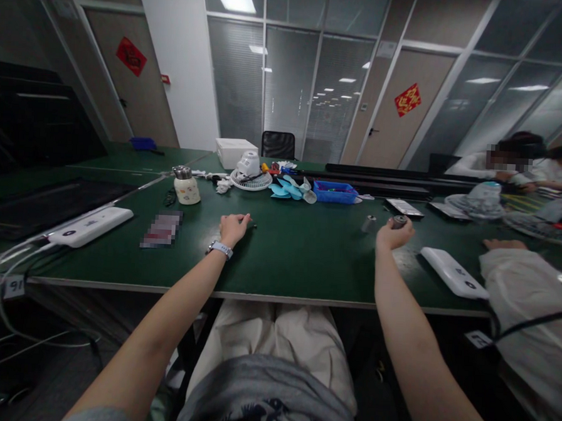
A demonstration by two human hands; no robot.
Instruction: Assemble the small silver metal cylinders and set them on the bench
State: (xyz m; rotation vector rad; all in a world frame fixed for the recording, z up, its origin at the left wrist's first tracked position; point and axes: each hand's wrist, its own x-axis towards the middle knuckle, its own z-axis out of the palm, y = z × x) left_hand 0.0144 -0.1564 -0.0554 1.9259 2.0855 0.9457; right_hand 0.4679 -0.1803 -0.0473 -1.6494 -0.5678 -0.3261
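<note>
On the dark green tabletop (pixel 297 255), seen from the head camera, the person's right hand (pixel 393 235) is closed around a small dark-grey cylinder (pixel 400 221). It's held a bit above the surface, with the top end poking out over the fingers. The cylinder looks like metal, so it's probably stiff, dense for its size and a little slick. Being round, it'd likely roll if laid on its side. The best hold is probably across the curved side wall, thumb against fingers, which is roughly how the hand has it. Nothing about it looks fragile, tbh.

The left hand (pixel 233 228), with a pale wristwatch (pixel 221 249) on it, rests knuckles-up on the tabletop with the fingers curled. A small dark bit (pixel 252 225) sticks out just beside the fingertips. It's hard to tell whether the hand pinches it or just lies next to it.

Counting time:
- Two small cylinders: the held one, plus a silvery cylinder (pixel 369 223) sitting on the tabletop near the right hand but not touching it.
- Two long white power strips: the left power strip (pixel 92 226) and the right power strip (pixel 454 272).
- One cream flask with a metal lid (pixel 187 185).
- One white desk fan (pixel 250 171).
- One blue plastic tray (pixel 335 192).
- A heap of light-blue fan blades (pixel 289 189), too overlapped to count.

A co-worker's white sleeve (pixel 517 279) lies at the right edge.
</note>
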